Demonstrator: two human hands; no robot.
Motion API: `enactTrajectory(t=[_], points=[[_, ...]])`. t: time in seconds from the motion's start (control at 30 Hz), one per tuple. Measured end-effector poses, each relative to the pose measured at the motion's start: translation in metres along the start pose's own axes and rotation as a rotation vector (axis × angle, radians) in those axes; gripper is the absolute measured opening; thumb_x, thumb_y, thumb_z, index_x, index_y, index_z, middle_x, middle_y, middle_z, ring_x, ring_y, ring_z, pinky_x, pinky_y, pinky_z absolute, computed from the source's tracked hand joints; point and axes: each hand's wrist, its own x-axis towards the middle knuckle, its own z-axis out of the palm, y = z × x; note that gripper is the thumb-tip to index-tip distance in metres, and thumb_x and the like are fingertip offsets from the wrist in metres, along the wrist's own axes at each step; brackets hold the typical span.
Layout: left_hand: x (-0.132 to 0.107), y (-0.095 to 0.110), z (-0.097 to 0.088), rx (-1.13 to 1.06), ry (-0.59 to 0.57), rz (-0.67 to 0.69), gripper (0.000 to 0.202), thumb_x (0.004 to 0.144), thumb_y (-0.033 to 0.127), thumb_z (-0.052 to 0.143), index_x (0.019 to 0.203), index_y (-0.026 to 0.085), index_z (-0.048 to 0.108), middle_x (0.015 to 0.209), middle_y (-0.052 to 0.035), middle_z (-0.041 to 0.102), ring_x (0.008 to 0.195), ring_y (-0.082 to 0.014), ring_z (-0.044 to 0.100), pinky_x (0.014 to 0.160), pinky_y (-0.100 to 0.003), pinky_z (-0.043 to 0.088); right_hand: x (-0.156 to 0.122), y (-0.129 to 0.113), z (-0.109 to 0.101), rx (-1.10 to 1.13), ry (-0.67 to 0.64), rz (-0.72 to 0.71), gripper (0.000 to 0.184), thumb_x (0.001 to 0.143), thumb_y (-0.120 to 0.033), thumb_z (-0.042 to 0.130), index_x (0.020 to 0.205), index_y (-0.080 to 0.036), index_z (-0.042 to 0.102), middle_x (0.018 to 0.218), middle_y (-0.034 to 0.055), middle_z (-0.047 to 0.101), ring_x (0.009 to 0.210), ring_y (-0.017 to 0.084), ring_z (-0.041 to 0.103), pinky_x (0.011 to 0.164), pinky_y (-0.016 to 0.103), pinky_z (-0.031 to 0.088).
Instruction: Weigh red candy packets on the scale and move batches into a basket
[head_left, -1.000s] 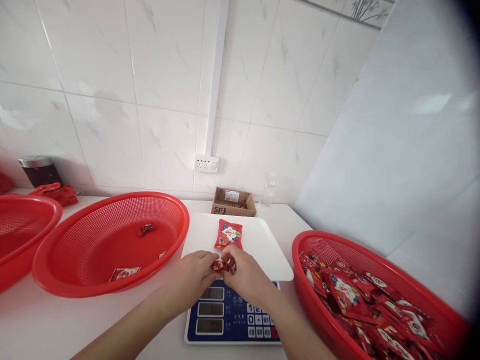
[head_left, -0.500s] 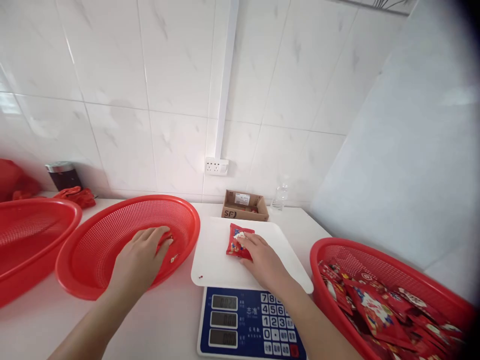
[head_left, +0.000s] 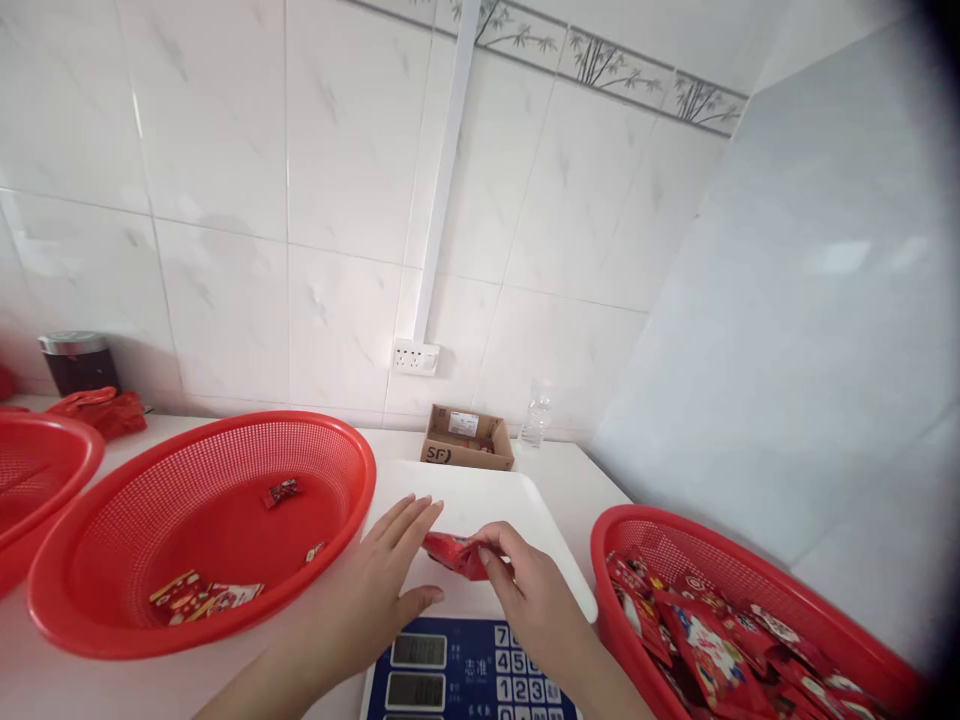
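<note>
My right hand (head_left: pixel 517 575) pinches one end of a small red snack packet (head_left: pixel 454 553) just above the white pan (head_left: pixel 480 490) of a digital scale. My left hand (head_left: pixel 390 570) is open at the packet's other end, fingers stretched out and thumb apart. Whether its fingers touch the packet I cannot tell. Below my hands is the scale's blue panel (head_left: pixel 472 668) with number keys and displays, partly covered by my right wrist. To the left, a red basket (head_left: pixel 259 430) holds a small wrapped piece (head_left: pixel 281 491) and a few flat packets (head_left: pixel 206 598).
At right a red basket (head_left: pixel 637 515) holds many red snack packets (head_left: pixel 712 645). An open cardboard box (head_left: pixel 469 455) and a clear bottle (head_left: pixel 535 418) stand behind the scale. Another red basket (head_left: pixel 75 432), a red bag (head_left: pixel 105 408) and a dark silver-lidded container (head_left: pixel 79 365) are far left.
My left hand has left the left basket and come over the scale beside the packet. My right hand has lifted the packet off the pan and tilted it. The view has shifted.
</note>
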Motion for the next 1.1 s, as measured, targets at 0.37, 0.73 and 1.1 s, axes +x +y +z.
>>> enactTrajectory(t=[0.37, 0.73, 1.1], points=[[0.001, 0.04, -0.025, -0.351, -0.156, -0.21, 0.013, 0.08, 0.033, 0.059, 0.085, 0.021, 0.063, 0.082, 0.0003, 0.066, 0.077, -0.0176, 0.058, 0.067, -0.027, 0.042, -0.015, -0.019, -0.003, 0.226, -0.065, 0.096, 0.034, 0.076, -0.029, 0.065, 0.109, -0.025, 0.059, 0.101, -0.0008, 0.067, 0.092, 0.017, 0.061, 0.083, 0.03, 0.047], [-0.015, 0.044, -0.023, -1.359, -0.2, -0.446, 0.071, 0.084, 0.05, 0.056, 0.142, 0.035, 0.017, 0.131, -0.0094, 0.054, 0.097, -0.0211, 0.064, 0.081, -0.043, 0.054, -0.026, -0.012, 0.003, -0.005, 0.235, -0.579, 0.036, 0.081, -0.006, 0.048, 0.107, -0.028, 0.061, 0.118, 0.0058, 0.061, 0.112, 0.018, 0.057, 0.091, 0.033, 0.051], [-0.024, -0.007, -0.08, -0.628, 0.538, -0.634, 0.071, 0.074, 0.052, 0.065, 0.135, 0.031, 0.034, 0.102, -0.0046, 0.069, 0.09, -0.0238, 0.068, 0.083, -0.042, 0.055, -0.064, 0.007, -0.021, -0.465, 0.2, -0.357, 0.026, 0.089, -0.03, 0.05, 0.112, -0.032, 0.062, 0.124, 0.0037, 0.061, 0.101, 0.021, 0.065, 0.086, 0.035, 0.055]])
